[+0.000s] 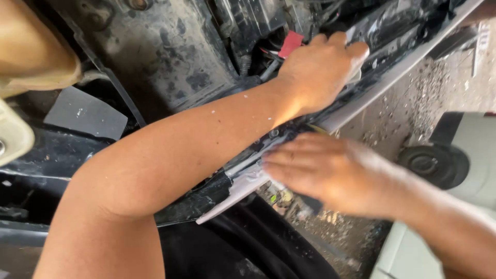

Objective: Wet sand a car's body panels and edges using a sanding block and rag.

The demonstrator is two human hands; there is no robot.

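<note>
At lower right: right hand (320, 173), blurred, fingers flat together against pale panel edge (243, 188) | middle: left forearm crosses dirty black body panel (170, 57) | beyond: left hand (320, 67) curled over upper panel edge beside red connector (291, 43), grip cannot be told.
</note>
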